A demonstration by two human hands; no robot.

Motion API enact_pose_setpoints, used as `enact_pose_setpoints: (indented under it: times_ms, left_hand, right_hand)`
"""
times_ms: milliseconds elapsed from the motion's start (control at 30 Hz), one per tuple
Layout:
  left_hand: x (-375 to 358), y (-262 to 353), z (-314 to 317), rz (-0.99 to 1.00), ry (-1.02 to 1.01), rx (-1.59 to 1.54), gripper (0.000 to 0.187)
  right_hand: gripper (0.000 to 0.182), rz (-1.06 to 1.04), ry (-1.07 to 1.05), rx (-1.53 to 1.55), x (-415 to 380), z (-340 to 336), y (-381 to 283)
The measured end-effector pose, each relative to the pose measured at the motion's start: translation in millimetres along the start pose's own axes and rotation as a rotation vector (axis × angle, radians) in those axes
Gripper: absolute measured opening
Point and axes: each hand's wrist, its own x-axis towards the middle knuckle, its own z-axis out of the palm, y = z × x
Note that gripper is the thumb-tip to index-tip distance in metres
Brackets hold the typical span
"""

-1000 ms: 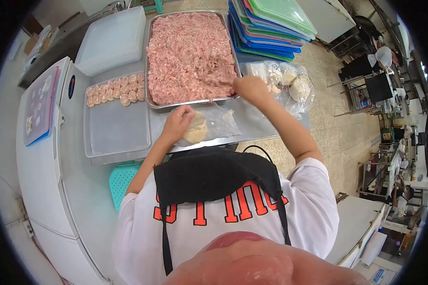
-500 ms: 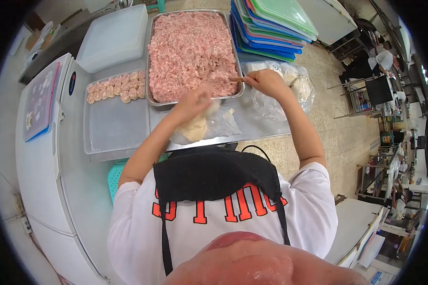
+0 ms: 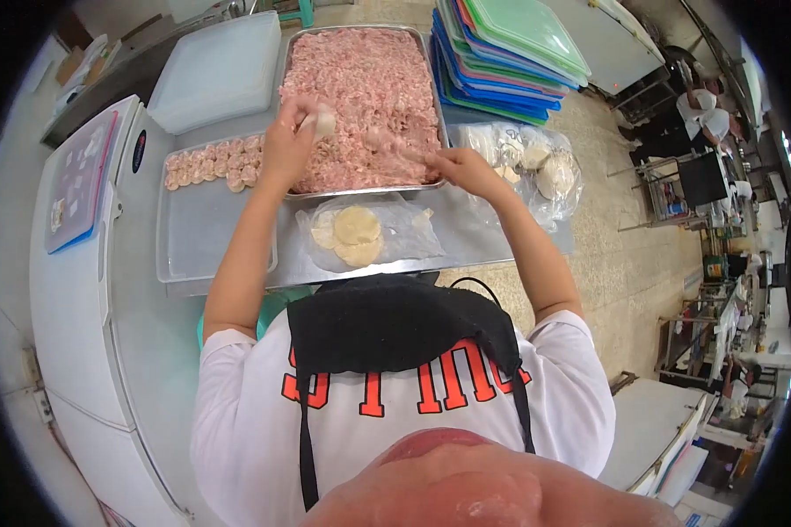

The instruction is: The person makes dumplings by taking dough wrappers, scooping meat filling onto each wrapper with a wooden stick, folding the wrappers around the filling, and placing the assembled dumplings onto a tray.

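Over the left side of a deep metal pan (image 3: 369, 191) of minced meat (image 3: 360, 75), my left hand (image 3: 287, 145) is closed around a pale, round dumpling wrapper (image 3: 325, 125). My right hand (image 3: 470, 170) grips a thin wooden stick (image 3: 410, 154), blurred by motion, whose far end is over the meat at the pan's right side. Nearer to me, several round wrappers (image 3: 356, 227) lie on a clear plastic sheet (image 3: 404, 233). To the left, a plastic tray (image 3: 211, 237) carries rows of meat-topped dumplings (image 3: 213, 164) along its far side.
Clear plastic trays (image 3: 215, 75) are stacked at the back left, and coloured lids (image 3: 501, 61) at the back right. More wrappers in plastic bags (image 3: 536, 171) lie to the right of the pan. A white fridge (image 3: 75, 290) stands on the left. People (image 3: 699, 110) work far off to the right.
My left hand has moved up and left from the wrapper pile to over the pan, now with a wrapper. My right hand has shifted slightly left and nearer to me with the stick.
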Motion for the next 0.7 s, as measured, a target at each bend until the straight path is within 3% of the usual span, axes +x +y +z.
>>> enact_pose_setpoints:
  times_ms: [33, 100, 133, 200, 300, 433, 467, 533, 633, 700]
  left_hand:
    - [2.2, 1.3, 6.2, 0.0, 0.008, 0.004, 0.017]
    - [7.6, 4.3, 23.6, -0.425, 0.169, -0.828, 0.024]
    - [9.2, -2.5, 31.2, -0.421, 0.172, -0.829, 0.024]
    - [11.5, -16.1, 47.0, -0.609, 0.142, -1.246, 0.032]
    - [18.4, 31.4, 55.4, -0.682, 0.248, -1.338, 0.045]
    - [10.5, 42.4, 42.0, -0.77, 0.241, -1.475, 0.066]
    - [10.7, 24.5, 42.1, -0.77, 0.241, -1.475, 0.066]
    - [11.3, -24.4, 47.1, -0.558, 0.404, -1.444, 0.07]
    - [13.8, -26.4, 40.7, -0.665, 0.37, -1.348, 0.072]
    - [15.0, -13.3, 41.4, -0.664, 0.39, -1.355, 0.072]
  right_hand:
    - [0.037, 0.047, 0.034, 0.158, 2.3, -1.1, -6.8]
    - [0.039, 0.043, 0.074, 0.295, 12.4, 1.4, -16.5]
    - [0.041, 0.044, 0.117, 0.432, 16.2, 3.1, -25.6]
    - [0.036, -0.001, 0.114, 0.426, 19.5, 13.4, -43.6]
    - [0.033, -0.135, 0.17, 0.441, 21.6, 26.3, -57.7]
    - [0.026, -0.428, 0.258, -0.203, 8.7, 14.4, -63.2]
    - [0.026, -0.428, 0.258, -0.203, 1.5, 6.5, -68.3]
    - [0.024, -0.218, 0.177, -0.527, -15.8, -6.8, -88.4]
    - [0.025, -0.332, 0.348, -0.437, -15.8, 12.0, -94.6]
    - [0.021, -0.373, 0.309, -0.455, -2.5, 14.5, -80.2]
